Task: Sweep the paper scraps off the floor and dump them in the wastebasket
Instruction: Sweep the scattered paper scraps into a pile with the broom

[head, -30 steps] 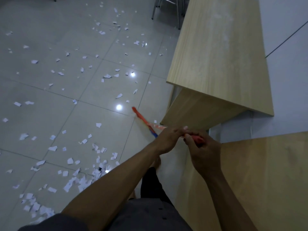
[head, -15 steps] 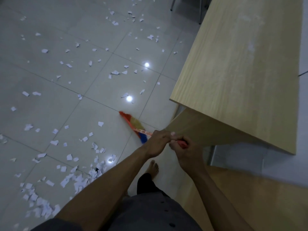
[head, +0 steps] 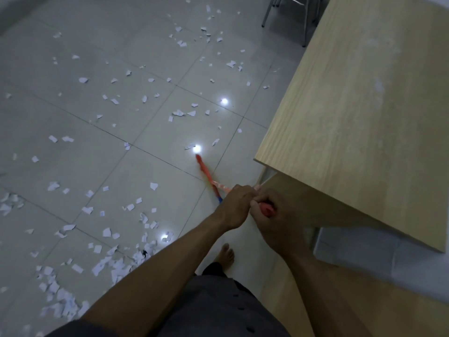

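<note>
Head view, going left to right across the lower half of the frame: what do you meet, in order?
heap of paper scraps → broom → left hand → right hand → wooden table

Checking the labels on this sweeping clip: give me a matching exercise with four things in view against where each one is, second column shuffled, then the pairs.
Things:
1 broom
2 chair legs
3 bare foot
4 densest paper scraps

Places:
A lower-left floor
B top edge, beside the wooden table
C gripped by left hand and right hand, tip near a light glare
D on the tile, seen between the forearms

Pairs: 1-C, 2-B, 3-D, 4-A
</note>
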